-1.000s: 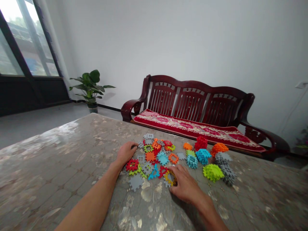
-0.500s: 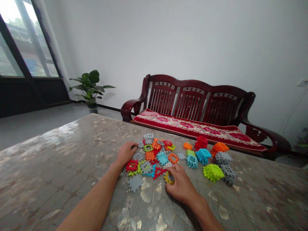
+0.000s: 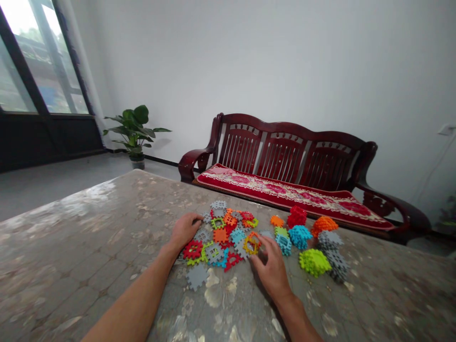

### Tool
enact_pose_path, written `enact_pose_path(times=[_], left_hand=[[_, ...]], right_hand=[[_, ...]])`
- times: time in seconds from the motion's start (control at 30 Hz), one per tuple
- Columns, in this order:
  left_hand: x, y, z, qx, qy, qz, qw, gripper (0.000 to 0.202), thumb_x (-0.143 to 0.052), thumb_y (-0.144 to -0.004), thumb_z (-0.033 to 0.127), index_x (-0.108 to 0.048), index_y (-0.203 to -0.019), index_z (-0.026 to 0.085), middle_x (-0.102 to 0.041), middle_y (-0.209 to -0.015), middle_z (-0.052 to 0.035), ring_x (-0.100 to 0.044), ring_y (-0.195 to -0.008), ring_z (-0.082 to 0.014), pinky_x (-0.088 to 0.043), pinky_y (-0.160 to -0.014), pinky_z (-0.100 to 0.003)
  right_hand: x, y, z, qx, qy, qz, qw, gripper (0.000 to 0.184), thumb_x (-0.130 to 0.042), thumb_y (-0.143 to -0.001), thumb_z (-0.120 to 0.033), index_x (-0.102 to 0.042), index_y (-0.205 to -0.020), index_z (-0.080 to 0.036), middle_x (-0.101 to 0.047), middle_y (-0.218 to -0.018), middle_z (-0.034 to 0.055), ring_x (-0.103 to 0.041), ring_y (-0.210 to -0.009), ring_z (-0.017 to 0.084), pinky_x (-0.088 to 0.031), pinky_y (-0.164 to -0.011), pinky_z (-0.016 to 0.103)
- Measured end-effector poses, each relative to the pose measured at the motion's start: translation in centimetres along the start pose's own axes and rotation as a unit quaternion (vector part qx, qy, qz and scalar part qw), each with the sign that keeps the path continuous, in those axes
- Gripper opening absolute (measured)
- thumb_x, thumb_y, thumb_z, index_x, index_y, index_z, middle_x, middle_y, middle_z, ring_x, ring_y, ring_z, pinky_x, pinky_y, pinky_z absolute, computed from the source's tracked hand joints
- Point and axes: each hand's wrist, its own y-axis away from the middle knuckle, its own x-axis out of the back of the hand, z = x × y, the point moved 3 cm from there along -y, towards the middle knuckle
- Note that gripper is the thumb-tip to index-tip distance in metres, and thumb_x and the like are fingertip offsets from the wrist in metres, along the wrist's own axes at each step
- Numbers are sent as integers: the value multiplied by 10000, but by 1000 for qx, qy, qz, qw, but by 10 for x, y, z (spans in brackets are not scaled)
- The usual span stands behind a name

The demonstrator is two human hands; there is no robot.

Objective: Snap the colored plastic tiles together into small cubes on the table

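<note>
My right hand [image 3: 272, 266] is over the right side of a loose pile of toothed plastic tiles. Its thumb and fingertips are against the edge of a yellow frame-shaped tile [image 3: 251, 243], which overlaps an orange tile behind it. My left hand [image 3: 185, 230] rests at the pile's left side, fingers bent and apart with nothing in them, its fingertips beside a small grey window tile [image 3: 207, 218]. Between the hands lie a solid orange tile [image 3: 220, 235], a light blue tile [image 3: 237, 236] and a red frame tile [image 3: 193, 249]. Nearest me is a flat grey tile [image 3: 197, 276].
On the right stand stacks sorted by colour: lime green [image 3: 314, 262], blue [image 3: 299, 236], red [image 3: 297, 216], orange [image 3: 324, 226] and grey [image 3: 337, 265]. Beyond the patterned table [image 3: 117, 266] are a dark wooden bench [image 3: 281, 147] and a potted plant [image 3: 132, 133].
My right hand has moved away from me, and the yellow frame tile has gone with it, now overlapping the orange tile. My left hand stays in place at the pile's left side.
</note>
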Motion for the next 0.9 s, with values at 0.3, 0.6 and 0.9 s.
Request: enact_pose_path(times=[0.3,0.6,0.9], left_hand=[[-3,0,0,-13,-20,2,1000,301,-494,-870,252,-737,-1046,236,-735,-1113,-53,-646,-1062,-225,-471,-961,-327],[-7,-1,-2,-17,-7,9,1000,331,-442,-904,256,-732,-1061,223,-738,-1105,-61,-646,-1065,-221,-469,-957,-327],[-4,-2,-1,10,1,-10,1000,318,-457,-897,238,-733,-1055,218,-739,-1123,-51,-646,-1069,-215,-458,-962,-315]], right_hand=[[-10,6,-4,-10,-5,-59,998,586,-644,-730,-183,-563,-1308,-232,-563,-1288,84,-514,-1236,261,-418,-1076,430],[-7,2,2,-30,-82,-20,996,301,-528,-858,-239,-676,-1118,-204,-608,-1237,119,-590,-1129,242,-553,-814,340],[-12,3,13,-46,-100,-6,994,310,-538,-786,-196,-722,-1035,-214,-639,-1212,106,-606,-1121,240,-553,-834,341]])
